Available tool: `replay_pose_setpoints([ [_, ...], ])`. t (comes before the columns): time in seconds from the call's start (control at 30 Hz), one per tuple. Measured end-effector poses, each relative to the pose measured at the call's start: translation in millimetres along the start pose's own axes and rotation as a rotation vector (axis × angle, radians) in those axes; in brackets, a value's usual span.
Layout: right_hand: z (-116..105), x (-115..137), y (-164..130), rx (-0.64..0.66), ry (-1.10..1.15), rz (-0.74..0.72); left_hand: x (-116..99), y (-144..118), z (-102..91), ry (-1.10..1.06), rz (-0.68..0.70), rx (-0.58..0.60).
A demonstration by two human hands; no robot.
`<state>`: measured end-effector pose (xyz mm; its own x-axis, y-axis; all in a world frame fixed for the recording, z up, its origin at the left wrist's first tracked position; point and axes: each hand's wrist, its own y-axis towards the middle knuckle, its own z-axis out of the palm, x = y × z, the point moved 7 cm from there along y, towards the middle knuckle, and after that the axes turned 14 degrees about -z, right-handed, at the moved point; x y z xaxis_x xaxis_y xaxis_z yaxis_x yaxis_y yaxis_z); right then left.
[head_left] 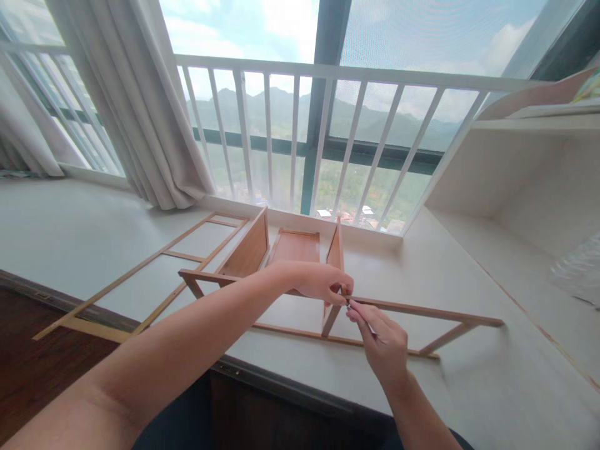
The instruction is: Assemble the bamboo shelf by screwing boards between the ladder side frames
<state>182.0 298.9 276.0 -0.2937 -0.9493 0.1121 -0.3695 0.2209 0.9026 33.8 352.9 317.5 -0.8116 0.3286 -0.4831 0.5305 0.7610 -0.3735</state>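
Note:
My left hand (323, 282) reaches across and closes around the joint where an upright wooden panel (334, 251) meets the long rail of a wooden frame (422, 307). Just right of it, my right hand (383, 340) is closed in a pinch at the same joint. Between its fingertips is a small metal piece (348, 304), too small to make out fully. The frame lies on its side on a white ledge, with crossbars at both ends. A second upright panel (248, 244) stands on its left, and a flat wooden panel (296, 245) lies between the two.
A separate ladder-like wooden frame (184, 256) lies to the left, reaching past the edge of the white ledge (473, 381). White railings (295, 137) and a window stand behind. A grey curtain (135, 106) hangs at left; a white shelf (529, 125) juts out at right.

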Motion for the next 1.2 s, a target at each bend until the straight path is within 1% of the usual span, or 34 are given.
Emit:
replay_pose_setpoints([
  [0.13,-5,1,2,-0.014,0.008,0.010,-9,-14,1.7,0.170,-0.066,-0.168],
  [0.23,-9,1,3,-0.021,0.014,0.033,-13,-22,5.1,0.253,-0.103,-0.296],
  [0.4,-9,-1,4,-0.026,0.037,0.051,-19,-31,12.0,0.348,-0.070,-0.522],
  [0.5,-9,-1,5,-0.043,0.038,0.046,-20,-35,13.9,0.411,-0.050,-0.680],
  [0.57,-10,-1,5,-0.057,0.039,0.048,-19,-37,15.0,0.441,-0.023,-0.757],
  [0.6,-10,-1,4,-0.063,0.038,0.052,-19,-37,16.3,0.452,-0.003,-0.770],
  [0.7,-9,-1,4,-0.071,0.031,0.064,-21,-37,21.9,0.448,0.083,-0.743],
  [0.77,-6,1,4,-0.070,0.036,0.056,-22,-37,24.8,0.418,0.110,-0.738],
  [0.93,0,5,6,-0.060,0.066,0.040,-16,-35,31.3,0.366,0.029,-0.772],
  [1.07,-1,5,5,-0.056,0.069,0.020,-14,-35,33.4,0.327,0.005,-0.776],
  [1.2,0,5,4,-0.038,0.095,0.003,-12,-34,32.5,0.295,-0.067,-0.728],
])
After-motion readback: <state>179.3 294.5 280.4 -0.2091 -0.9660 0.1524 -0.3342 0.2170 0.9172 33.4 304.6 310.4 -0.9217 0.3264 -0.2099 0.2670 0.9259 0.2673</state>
